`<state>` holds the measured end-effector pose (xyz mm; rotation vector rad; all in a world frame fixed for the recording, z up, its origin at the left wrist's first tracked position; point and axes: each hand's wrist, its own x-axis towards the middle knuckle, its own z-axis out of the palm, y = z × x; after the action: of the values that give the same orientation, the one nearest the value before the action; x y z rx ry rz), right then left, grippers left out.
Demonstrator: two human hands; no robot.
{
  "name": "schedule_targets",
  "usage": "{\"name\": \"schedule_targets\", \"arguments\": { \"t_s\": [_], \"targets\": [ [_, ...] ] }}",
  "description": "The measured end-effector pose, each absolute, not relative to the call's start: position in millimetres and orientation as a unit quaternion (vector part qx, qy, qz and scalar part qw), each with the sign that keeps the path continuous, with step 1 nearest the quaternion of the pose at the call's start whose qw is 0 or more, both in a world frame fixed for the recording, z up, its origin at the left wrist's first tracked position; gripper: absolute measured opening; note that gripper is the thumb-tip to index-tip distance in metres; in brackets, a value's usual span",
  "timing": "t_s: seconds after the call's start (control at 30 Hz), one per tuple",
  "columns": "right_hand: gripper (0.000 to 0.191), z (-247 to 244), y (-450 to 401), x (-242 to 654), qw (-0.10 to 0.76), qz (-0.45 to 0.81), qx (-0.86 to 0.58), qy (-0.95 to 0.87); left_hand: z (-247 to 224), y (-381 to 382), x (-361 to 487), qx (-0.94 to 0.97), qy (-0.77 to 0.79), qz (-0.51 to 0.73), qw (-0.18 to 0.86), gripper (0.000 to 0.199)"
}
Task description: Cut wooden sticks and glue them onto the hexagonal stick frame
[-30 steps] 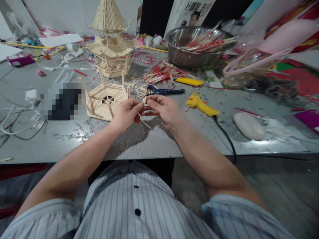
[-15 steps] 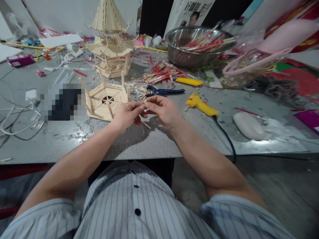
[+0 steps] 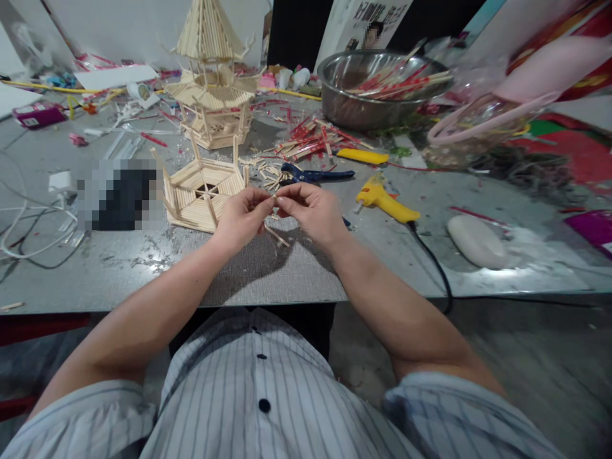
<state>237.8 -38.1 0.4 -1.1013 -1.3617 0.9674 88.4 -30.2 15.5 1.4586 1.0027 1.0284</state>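
My left hand (image 3: 243,217) and my right hand (image 3: 313,213) meet at the fingertips above the table, both pinched closed. Whatever lies between the fingertips is too small to make out. Just left of my left hand sits a hexagonal frame of wooden sticks (image 3: 191,213) with short upright posts. A loose thin stick (image 3: 277,236) shows on the table below the fingers. Behind my hands are blue-handled pliers (image 3: 318,174) and short cut stick pieces (image 3: 261,171). A yellow glue gun (image 3: 389,203) lies right of my right hand.
A tiered stick pagoda (image 3: 215,95) stands behind the frame. A steel bowl (image 3: 368,115) of red-tipped sticks is at the back, with a yellow-handled tool (image 3: 362,156) before it. Farther right are a white mouse-shaped object (image 3: 477,242) and a black cable (image 3: 437,268).
Both hands have shifted slightly, and their fingertips have come closer together, a little to the left. More of the loose stick below them is visible.
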Motion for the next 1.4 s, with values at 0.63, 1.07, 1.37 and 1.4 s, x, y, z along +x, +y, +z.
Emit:
{"name": "schedule_targets", "arguments": {
  "t_s": [0.63,1.07,1.37,1.4],
  "targets": [
    [0.017,3.3,-39.7,236.5,0.538,0.48,-0.463,-0.516,11.4,-26.0,87.9,0.613,0.417,0.428,0.516,0.008],
    [0.031,-2.6,-36.2,238.8,0.539,0.478,-0.447,-0.53,10.5,-27.1,86.1,0.632,0.422,0.432,0.486,0.01],
    [0.027,-3.2,-34.6,241.0,0.535,0.475,-0.451,-0.533,15.2,-28.0,87.7,0.6,0.427,0.422,0.528,0.01],
    [0.027,-2.8,-34.4,241.0,0.538,0.476,-0.451,-0.53,16.3,-28.4,87.8,0.596,0.427,0.421,0.534,0.01]
  ]
}}
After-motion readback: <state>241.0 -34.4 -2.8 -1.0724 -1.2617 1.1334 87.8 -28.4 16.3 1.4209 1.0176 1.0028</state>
